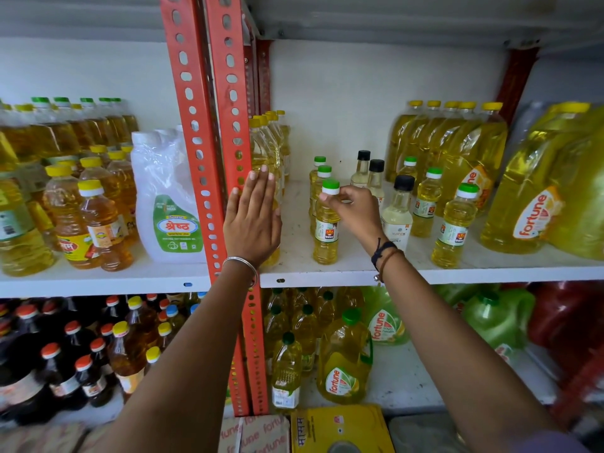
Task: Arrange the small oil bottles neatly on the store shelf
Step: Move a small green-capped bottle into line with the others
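Small yellow oil bottles with green-and-white caps stand on the white shelf (353, 273). A row of three runs front to back at the middle; my right hand (354, 210) pinches the cap of the front one (326, 233). Three more small green-capped bottles (452, 228) stand in a row to the right. Between the rows are three clear bottles with black caps (397, 217). My left hand (253, 217) lies flat, fingers together, against a tall yellow bottle (261, 148) beside the red upright, holding nothing.
The red perforated upright (225, 158) splits the shelving. Large Fortune oil jugs (536, 197) and tall yellow-capped bottles (457, 142) fill the right. A white jug (166, 204) and amber bottles (98, 217) stand to the left. The lower shelf holds dark and yellow bottles.
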